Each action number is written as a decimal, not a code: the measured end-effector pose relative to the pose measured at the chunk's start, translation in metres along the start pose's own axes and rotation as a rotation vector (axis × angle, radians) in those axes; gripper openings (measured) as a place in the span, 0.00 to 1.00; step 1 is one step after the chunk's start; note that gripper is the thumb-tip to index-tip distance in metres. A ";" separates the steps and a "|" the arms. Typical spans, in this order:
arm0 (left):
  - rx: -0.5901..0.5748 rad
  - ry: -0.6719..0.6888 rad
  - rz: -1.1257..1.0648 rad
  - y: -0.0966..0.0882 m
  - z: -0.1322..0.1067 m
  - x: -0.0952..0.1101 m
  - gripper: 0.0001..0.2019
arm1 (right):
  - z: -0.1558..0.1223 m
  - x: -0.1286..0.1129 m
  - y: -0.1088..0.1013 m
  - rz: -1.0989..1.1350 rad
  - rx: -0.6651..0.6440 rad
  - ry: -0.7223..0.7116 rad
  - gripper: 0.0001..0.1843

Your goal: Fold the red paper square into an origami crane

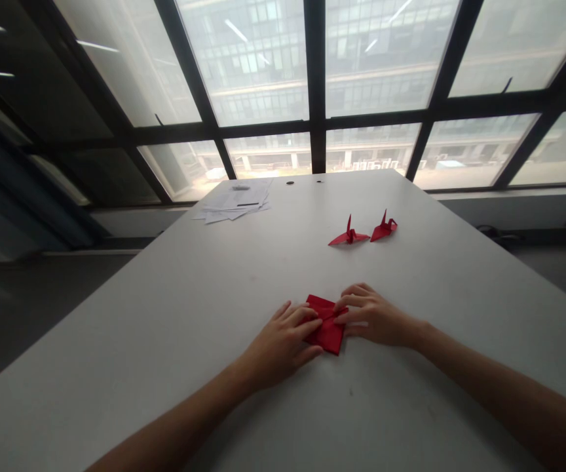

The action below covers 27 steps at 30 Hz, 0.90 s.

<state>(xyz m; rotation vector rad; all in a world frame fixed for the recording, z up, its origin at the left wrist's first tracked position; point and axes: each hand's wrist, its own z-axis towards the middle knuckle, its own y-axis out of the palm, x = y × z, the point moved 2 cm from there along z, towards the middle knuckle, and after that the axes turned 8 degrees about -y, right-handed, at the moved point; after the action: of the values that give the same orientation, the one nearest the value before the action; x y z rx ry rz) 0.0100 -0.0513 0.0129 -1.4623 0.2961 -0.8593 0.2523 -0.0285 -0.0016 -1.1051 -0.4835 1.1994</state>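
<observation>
A piece of red origami paper point(329, 335), folded into a small packet, lies on the white table in front of me. My left hand point(287, 337) grips its left side, fingers bent over the top and thumb at the lower edge. At the right edge, my right hand point(366, 314) has its fingertips closed on the paper near a crease. Fingers hide parts of both sides of the packet. Beyond my hands stand two folded red paper cranes, the left crane point(350, 236) and the right crane point(384, 228), close together.
A stack of white paper sheets point(228, 208) lies at the table's far left, with a dark pen-like stick point(248, 204) on it. Two small dark round fittings are set near the far edge of the table point(189, 275). Large framed windows point(263, 65) rise behind it.
</observation>
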 end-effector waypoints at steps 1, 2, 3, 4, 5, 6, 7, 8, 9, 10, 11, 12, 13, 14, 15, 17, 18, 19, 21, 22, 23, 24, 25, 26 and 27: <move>0.010 -0.014 -0.019 0.001 0.001 0.000 0.21 | 0.001 -0.001 0.001 0.010 0.003 -0.009 0.08; 0.022 -0.029 -0.037 0.001 0.001 -0.001 0.23 | 0.001 -0.003 0.002 0.021 0.007 -0.018 0.08; 0.035 -0.045 -0.054 0.003 0.002 -0.001 0.23 | 0.002 -0.005 0.003 0.033 0.011 -0.026 0.08; 0.045 -0.062 -0.067 0.004 0.003 -0.002 0.23 | 0.003 -0.007 0.003 0.042 0.012 -0.031 0.08; 0.055 -0.078 -0.077 0.006 0.003 -0.003 0.22 | 0.004 -0.009 0.003 0.049 0.013 -0.034 0.09; 0.063 -0.093 -0.084 0.007 0.003 -0.003 0.20 | 0.005 -0.011 0.003 0.054 0.012 -0.035 0.10; 0.068 -0.104 -0.089 0.008 0.003 -0.004 0.17 | 0.006 -0.012 0.003 0.058 0.008 -0.036 0.11; 0.072 -0.110 -0.095 0.009 0.004 -0.005 0.15 | 0.007 -0.012 0.003 0.061 0.000 -0.038 0.13; 0.073 -0.111 -0.100 0.010 0.004 -0.005 0.14 | 0.007 -0.012 0.002 0.065 -0.011 -0.040 0.15; 0.074 -0.108 -0.107 0.010 0.003 -0.006 0.15 | 0.007 -0.012 0.002 0.067 -0.021 -0.042 0.16; 0.074 -0.103 -0.115 0.009 0.003 -0.005 0.16 | 0.007 -0.012 0.002 0.067 -0.029 -0.041 0.16; 0.073 -0.099 -0.123 0.009 0.003 -0.005 0.18 | 0.007 -0.012 0.003 0.062 -0.033 -0.038 0.15; 0.073 -0.097 -0.130 0.009 0.004 -0.005 0.20 | 0.007 -0.012 0.003 0.054 -0.029 -0.029 0.14; 0.073 -0.097 -0.136 0.009 0.004 -0.005 0.21 | 0.007 -0.012 0.004 0.044 -0.018 -0.017 0.11; 0.072 -0.099 -0.140 0.009 0.004 -0.005 0.21 | 0.007 -0.013 0.005 0.035 -0.006 -0.006 0.09; 0.075 -0.106 -0.147 0.010 0.004 -0.006 0.20 | 0.008 -0.015 0.006 0.029 0.011 0.006 0.07; 0.076 -0.108 -0.151 0.011 0.004 -0.007 0.19 | 0.008 -0.016 0.007 0.032 0.017 0.006 0.07; 0.076 -0.109 -0.155 0.012 0.004 -0.008 0.18 | 0.008 -0.016 0.008 0.035 0.022 0.005 0.07; 0.074 -0.108 -0.165 0.014 0.004 -0.010 0.17 | 0.008 -0.017 0.010 0.044 0.028 0.009 0.06; 0.074 -0.107 -0.168 0.014 0.004 -0.010 0.16 | 0.008 -0.017 0.010 0.049 0.033 0.015 0.06; 0.073 -0.108 -0.170 0.014 0.004 -0.011 0.16 | 0.008 -0.017 0.010 0.053 0.040 0.023 0.06; 0.073 -0.108 -0.172 0.014 0.004 -0.012 0.15 | 0.008 -0.017 0.011 0.057 0.048 0.032 0.06; 0.071 -0.108 -0.173 0.014 0.003 -0.012 0.15 | 0.009 -0.017 0.011 0.060 0.056 0.038 0.06; 0.068 -0.107 -0.176 0.013 0.003 -0.012 0.15 | 0.009 -0.017 0.011 0.061 0.064 0.043 0.07; 0.064 -0.105 -0.180 0.012 0.003 -0.012 0.15 | 0.010 -0.017 0.011 0.061 0.071 0.045 0.07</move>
<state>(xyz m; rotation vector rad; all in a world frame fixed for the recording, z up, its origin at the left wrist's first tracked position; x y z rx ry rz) 0.0075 -0.0427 -0.0021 -1.4843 0.0587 -0.9234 0.2331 -0.0406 -0.0034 -1.0899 -0.3718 1.2329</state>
